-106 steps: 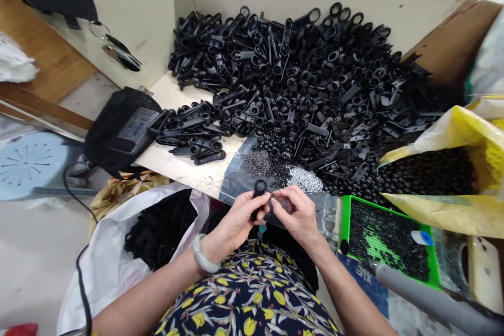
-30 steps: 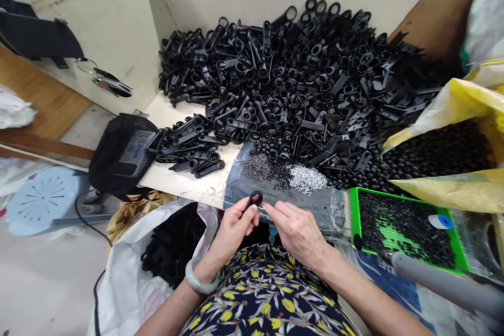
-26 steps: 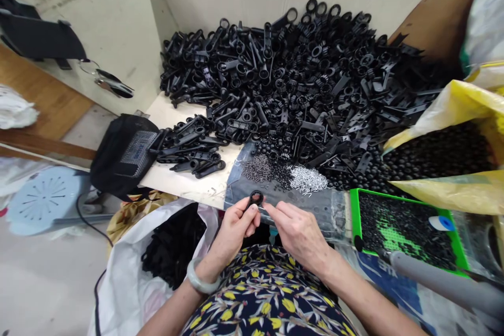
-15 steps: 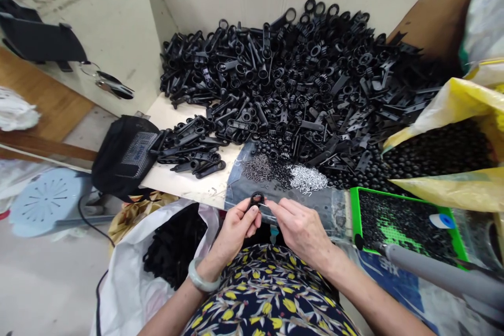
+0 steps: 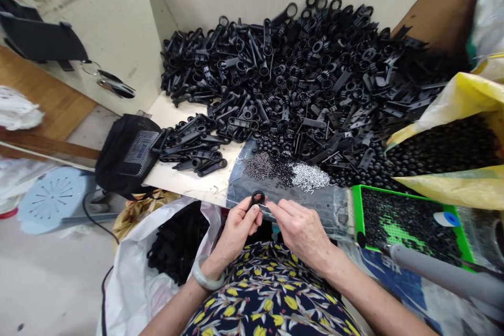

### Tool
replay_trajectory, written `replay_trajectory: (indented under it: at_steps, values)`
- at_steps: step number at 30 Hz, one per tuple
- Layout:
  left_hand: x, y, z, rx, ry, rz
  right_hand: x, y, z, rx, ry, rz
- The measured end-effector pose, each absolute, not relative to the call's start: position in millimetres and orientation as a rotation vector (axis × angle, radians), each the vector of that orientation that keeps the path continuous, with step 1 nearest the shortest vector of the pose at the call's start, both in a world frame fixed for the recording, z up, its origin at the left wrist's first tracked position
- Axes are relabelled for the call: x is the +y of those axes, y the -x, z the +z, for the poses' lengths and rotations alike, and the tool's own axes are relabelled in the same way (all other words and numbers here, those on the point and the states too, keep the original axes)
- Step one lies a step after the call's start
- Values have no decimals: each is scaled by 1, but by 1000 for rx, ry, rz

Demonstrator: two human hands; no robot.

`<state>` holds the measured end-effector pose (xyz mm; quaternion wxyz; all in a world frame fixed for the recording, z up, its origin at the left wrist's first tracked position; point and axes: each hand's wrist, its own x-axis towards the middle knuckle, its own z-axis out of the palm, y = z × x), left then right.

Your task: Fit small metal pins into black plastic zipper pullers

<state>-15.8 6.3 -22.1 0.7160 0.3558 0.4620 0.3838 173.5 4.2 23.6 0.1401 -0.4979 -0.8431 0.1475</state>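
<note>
My left hand (image 5: 237, 224) is closed on a small black plastic part with a ring-shaped end (image 5: 258, 197), held just over the bench's front edge. The ring points up and away from me; the rest of the part is hidden by the fingers. From the other side, my right hand (image 5: 301, 224) pinches a thin silvery pin (image 5: 263, 206) whose far end meets the part near the ring. Whether it is inside the part, I cannot tell. Just beyond lie a heap of silvery pins (image 5: 310, 177) and a heap of tiny grey-brown pieces (image 5: 258, 166).
A big pile of black plastic parts (image 5: 268, 71) fills the back. Several handle-like pieces (image 5: 192, 144) lie left, beside a black pouch (image 5: 128, 155). At right are a yellow bag (image 5: 452, 102) and a green tray (image 5: 357, 215). A white sack (image 5: 129, 262) stands below left.
The view has shifted slightly, so the bench things appear a little displaced. Both hands keep nearly the same pose on the part and the pin.
</note>
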Motion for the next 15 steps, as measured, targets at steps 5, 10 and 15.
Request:
replay_trajectory:
  at_steps: [5, 10, 15]
  values:
    - [1, 13, -28, 1027, -748, 870, 1, -172, 19, -2447, 1418, 448]
    - [-1, 10, -31, 1003, -684, 869, -1, -172, 11, -2460, 1424, 457]
    - [3, 9, -38, 972, -690, 841, 4, -178, 0, -2331, 1385, 810]
